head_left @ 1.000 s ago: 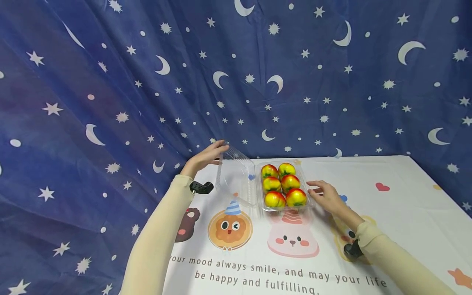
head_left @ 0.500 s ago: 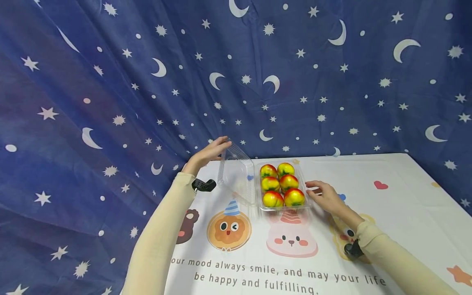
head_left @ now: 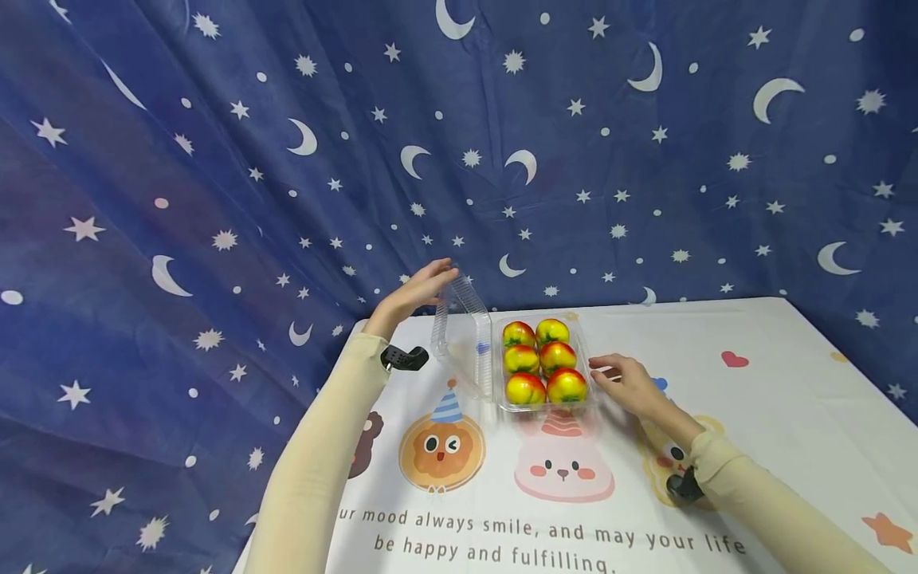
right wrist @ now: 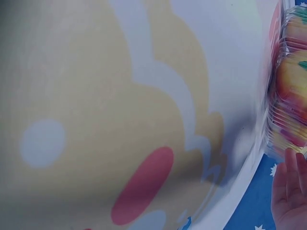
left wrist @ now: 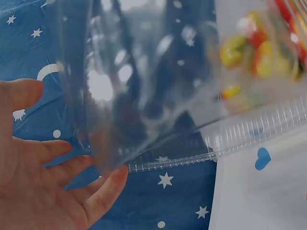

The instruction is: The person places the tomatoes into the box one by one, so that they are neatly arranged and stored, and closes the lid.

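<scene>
A clear plastic clamshell box (head_left: 505, 406) sits on the table with several red-and-yellow persimmon-like fruits (head_left: 558, 357) in rows in its base. Its hinged clear lid (head_left: 466, 343) stands raised on the left side. My left hand (head_left: 414, 296) is at the lid's upper outer edge. In the left wrist view, the left hand (left wrist: 53, 177) has its fingers spread, with fingertips against the lid's ribbed rim (left wrist: 192, 158). My right hand (head_left: 625, 384) lies beside the box's right wall, fingers loosely extended. The right wrist view has its fingertips (right wrist: 290, 160) right at the ribbed wall.
A white tablecloth (head_left: 774, 414) printed with cartoon figures and lettering covers the table. Behind the table and to the left hangs a dark blue curtain (head_left: 358, 159) with moons and stars.
My left hand has moved up and to the right, tilting the lid more upright toward the fruit-filled base. The right hand stays by the box's right side.
</scene>
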`<action>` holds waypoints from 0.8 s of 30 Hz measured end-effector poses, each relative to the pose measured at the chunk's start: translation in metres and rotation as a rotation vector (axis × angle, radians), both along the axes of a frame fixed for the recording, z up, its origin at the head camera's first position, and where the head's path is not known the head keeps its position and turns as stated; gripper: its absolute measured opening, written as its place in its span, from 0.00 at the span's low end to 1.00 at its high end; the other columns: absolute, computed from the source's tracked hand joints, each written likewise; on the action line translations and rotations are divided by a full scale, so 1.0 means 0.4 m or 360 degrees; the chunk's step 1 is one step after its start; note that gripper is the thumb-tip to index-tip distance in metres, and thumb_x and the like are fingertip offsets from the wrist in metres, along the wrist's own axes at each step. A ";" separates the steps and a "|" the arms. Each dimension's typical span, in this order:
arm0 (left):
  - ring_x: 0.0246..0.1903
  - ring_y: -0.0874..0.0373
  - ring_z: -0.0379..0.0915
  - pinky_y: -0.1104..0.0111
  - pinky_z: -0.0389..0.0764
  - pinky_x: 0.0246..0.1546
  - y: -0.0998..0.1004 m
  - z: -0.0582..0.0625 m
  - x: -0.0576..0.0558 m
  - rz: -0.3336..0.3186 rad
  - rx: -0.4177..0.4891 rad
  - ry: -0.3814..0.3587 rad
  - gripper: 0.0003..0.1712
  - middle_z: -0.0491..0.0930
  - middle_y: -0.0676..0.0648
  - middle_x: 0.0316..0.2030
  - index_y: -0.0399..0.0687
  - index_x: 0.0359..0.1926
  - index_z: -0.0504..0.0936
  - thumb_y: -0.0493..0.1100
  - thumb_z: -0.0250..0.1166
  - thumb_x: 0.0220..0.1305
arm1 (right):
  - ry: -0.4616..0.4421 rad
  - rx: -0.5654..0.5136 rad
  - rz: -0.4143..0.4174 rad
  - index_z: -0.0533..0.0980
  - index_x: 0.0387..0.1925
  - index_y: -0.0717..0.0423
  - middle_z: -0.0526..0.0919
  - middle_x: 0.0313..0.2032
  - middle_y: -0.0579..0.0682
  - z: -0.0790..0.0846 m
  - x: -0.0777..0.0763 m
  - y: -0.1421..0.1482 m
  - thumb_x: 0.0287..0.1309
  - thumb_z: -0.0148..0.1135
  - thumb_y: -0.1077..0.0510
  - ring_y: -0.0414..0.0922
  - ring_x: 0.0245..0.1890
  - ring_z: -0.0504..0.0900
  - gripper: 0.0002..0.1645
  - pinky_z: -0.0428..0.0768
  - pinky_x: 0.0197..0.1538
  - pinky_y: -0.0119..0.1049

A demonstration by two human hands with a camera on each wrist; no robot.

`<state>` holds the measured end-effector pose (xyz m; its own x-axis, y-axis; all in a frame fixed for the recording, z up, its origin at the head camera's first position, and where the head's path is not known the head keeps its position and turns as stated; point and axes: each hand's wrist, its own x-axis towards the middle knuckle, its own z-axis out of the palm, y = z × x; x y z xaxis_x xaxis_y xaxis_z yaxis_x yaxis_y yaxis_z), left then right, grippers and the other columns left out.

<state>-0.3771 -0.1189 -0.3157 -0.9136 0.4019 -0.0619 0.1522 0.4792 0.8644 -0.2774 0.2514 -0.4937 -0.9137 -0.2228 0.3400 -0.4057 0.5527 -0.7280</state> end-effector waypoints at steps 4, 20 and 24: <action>0.74 0.45 0.47 0.49 0.63 0.66 0.014 -0.002 0.000 0.0005 0.0011 0.0016 0.39 0.48 0.40 0.76 0.47 0.78 0.45 0.55 0.48 0.77 | -0.0011 -0.0002 -0.0005 0.78 0.52 0.72 0.82 0.48 0.67 -0.003 0.004 -0.004 0.64 0.60 0.63 0.57 0.37 0.85 0.19 0.84 0.40 0.46; 0.73 0.47 0.51 0.51 0.65 0.65 0.050 0.004 -0.008 -0.0016 0.0075 0.0086 0.37 0.52 0.41 0.75 0.48 0.78 0.49 0.55 0.48 0.76 | 0.0032 0.0030 0.0005 0.79 0.51 0.72 0.81 0.48 0.68 0.010 -0.001 -0.001 0.64 0.61 0.63 0.57 0.36 0.85 0.17 0.84 0.40 0.45; 0.72 0.47 0.52 0.51 0.66 0.65 0.057 0.001 -0.009 -0.0020 0.0102 0.0086 0.36 0.53 0.41 0.74 0.47 0.78 0.51 0.55 0.48 0.76 | 0.0043 0.0044 0.0009 0.79 0.50 0.72 0.82 0.48 0.68 0.007 -0.001 0.000 0.63 0.60 0.64 0.56 0.36 0.85 0.18 0.84 0.40 0.45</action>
